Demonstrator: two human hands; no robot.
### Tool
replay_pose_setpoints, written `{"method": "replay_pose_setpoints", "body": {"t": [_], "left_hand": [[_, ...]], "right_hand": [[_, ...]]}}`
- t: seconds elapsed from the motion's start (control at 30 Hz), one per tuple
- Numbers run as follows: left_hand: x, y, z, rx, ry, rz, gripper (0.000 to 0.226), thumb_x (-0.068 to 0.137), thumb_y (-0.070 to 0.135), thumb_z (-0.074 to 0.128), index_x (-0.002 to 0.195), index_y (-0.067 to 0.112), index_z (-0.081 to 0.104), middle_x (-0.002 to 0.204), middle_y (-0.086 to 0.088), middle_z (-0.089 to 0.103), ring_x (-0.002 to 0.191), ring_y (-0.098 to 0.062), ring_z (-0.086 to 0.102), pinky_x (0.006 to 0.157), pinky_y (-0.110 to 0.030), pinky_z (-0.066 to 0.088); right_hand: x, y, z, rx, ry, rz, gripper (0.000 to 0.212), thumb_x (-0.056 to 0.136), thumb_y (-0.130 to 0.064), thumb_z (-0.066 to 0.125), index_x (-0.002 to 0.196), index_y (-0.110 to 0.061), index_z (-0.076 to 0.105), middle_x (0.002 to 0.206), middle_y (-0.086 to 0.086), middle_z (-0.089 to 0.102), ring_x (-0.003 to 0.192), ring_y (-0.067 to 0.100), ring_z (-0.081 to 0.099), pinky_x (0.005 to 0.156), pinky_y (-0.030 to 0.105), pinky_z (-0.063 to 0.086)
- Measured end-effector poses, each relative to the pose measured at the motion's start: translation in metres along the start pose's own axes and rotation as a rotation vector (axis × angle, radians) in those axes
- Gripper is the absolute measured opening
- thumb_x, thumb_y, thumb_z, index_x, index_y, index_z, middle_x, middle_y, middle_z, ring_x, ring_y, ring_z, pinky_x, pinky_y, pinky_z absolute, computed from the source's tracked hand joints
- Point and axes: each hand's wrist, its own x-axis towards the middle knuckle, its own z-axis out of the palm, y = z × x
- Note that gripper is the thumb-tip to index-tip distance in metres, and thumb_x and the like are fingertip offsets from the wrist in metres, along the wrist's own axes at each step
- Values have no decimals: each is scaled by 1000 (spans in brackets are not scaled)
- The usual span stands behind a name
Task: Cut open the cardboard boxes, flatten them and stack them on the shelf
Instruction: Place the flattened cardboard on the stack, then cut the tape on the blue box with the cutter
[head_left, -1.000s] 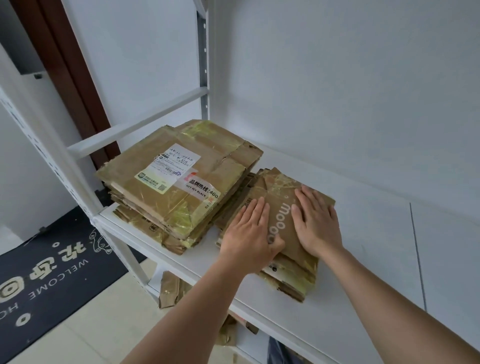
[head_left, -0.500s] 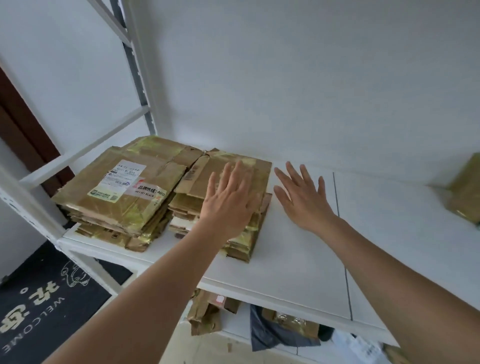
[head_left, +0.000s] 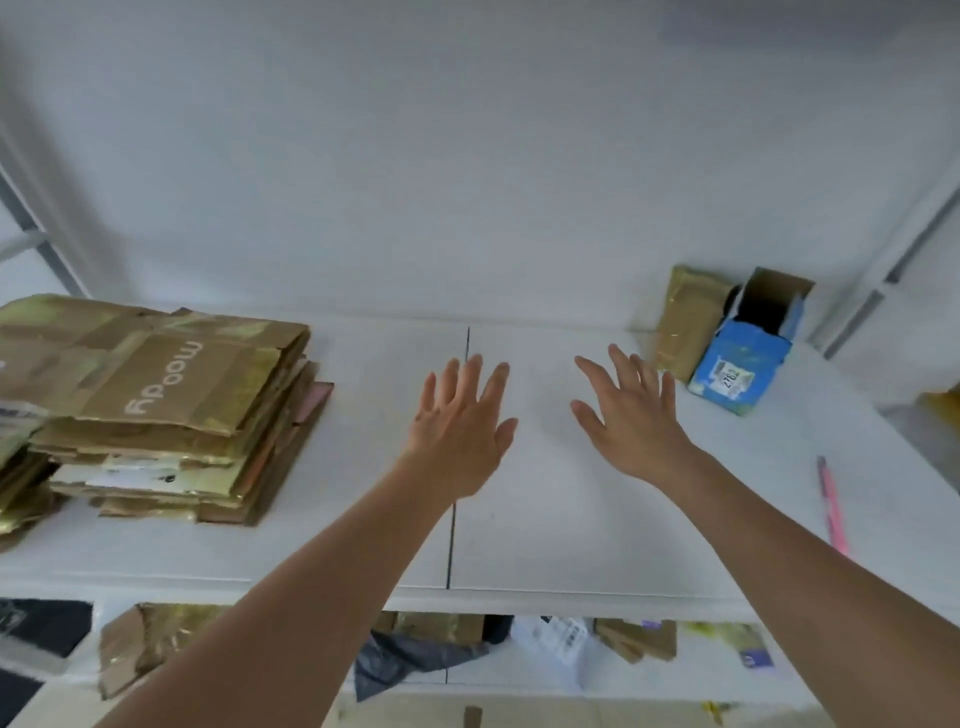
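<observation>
Both hands spread empty over the shelf (head_left: 545, 519); the blue box (head_left: 740, 366) lies right, nearest the right hand (head_left: 631, 421), left hand (head_left: 460, 431) farther.

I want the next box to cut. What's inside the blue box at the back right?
The blue box stands open at the top; its inside shows only dark shadow. Any contents are hidden. A taped brown box stands beside it.
</observation>
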Motion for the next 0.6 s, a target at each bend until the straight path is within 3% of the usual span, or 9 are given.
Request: {"method": "replay_pose_setpoints", "body": {"t": [0.13,0.27,0.47,0.6], "left_hand": [[27,72,26,-51,13,8,59,103,39,39,154,18,18,157,-8,17,144,-28,17,118,-41,18],[48,121,52,-81,33,-18,55,102,34,42,151,15,25,153,-9,25,142,-27,23,117,-39,20],[77,159,72,-79,26,-94,51,102,34,43,148,14,29,150,-11,27,140,-29,25,117,-39,21],[85,169,80,-48,-4,-110,50,102,33,43,146,13,30,148,-11,28,138,-29,27,116,-40,23]], "right_hand": [[-4,75,-4,-99,29,-19,53,103,-43,37,153,-30,24,159,8,13,146,31,9,118,57,2],[9,131,-9,-196,77,-44,48,101,-39,43,146,-24,37,151,9,26,141,34,17,118,58,4],[45,188,-12,-266,200,-45,45,96,-29,52,139,-18,44,154,14,22,140,36,18,117,60,10],[68,211,-7,-260,129,96,43,96,-30,49,138,-22,47,161,18,6,145,36,7,118,60,4]]}}
